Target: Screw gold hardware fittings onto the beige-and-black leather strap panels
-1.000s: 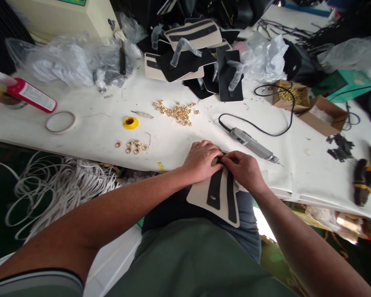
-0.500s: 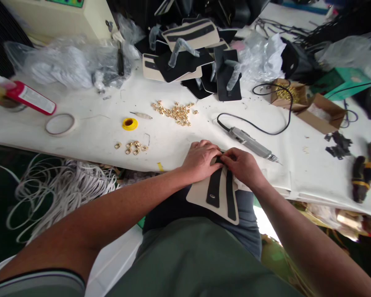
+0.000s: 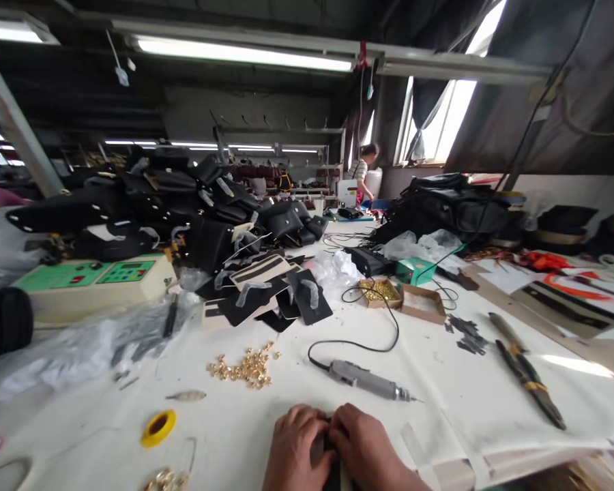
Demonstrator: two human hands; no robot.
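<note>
One matte black-and-beige panel (image 3: 332,472)

Electric screwdriver (image 3: 363,379) is lying on table (image 3: 291,385). Fittings pile (image 3: 250,368) is sitting left of it; spool (image 3: 151,436) is resting farther left, forward. Pliers (image 3: 529,382) are lying to its right. Box of small parts (image 3: 383,303) is standing behind it; panels (image 3: 240,311) are overlapping behind-left. Left hand (image 3: 297,443) and right hand (image 3: 363,443) are meeting around a workpiece (image 3: 332,481) in front of it.
</note>
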